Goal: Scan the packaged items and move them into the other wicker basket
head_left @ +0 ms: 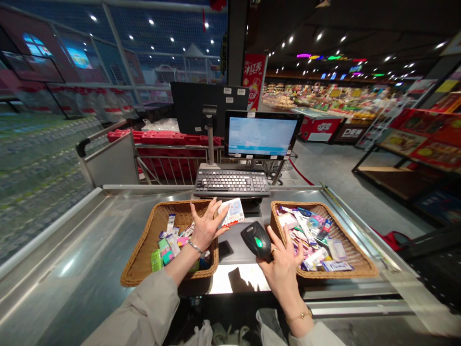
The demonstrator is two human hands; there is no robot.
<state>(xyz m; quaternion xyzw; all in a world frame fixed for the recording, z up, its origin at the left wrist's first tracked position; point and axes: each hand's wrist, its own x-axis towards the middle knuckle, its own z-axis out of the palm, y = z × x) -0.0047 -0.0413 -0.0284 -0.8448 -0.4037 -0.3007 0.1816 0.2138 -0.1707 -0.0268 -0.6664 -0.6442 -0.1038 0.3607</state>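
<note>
My left hand (209,227) is above the left wicker basket (139,257), gripping a small white box with a red lower edge (233,211) at its fingertips, other fingers spread. Inside that basket lie small packets (172,244) and a green pack (156,260). My right hand (283,262) has hold of a black barcode scanner (255,239) with a lit green mark; its handle is mostly hidden by the hand and several fingers stick out. Beside it, the right wicker basket (356,254) holds a heap of small wrapped goods (309,233). Shadows fall on the counter between the baskets.
The metal counter (86,235) carries both baskets. Behind them are a black keyboard (232,181), a lit monitor (261,136) and a second dark screen seen from behind (192,108). A cart with red crates (165,139) stands beyond. Shelves (425,144) are at right.
</note>
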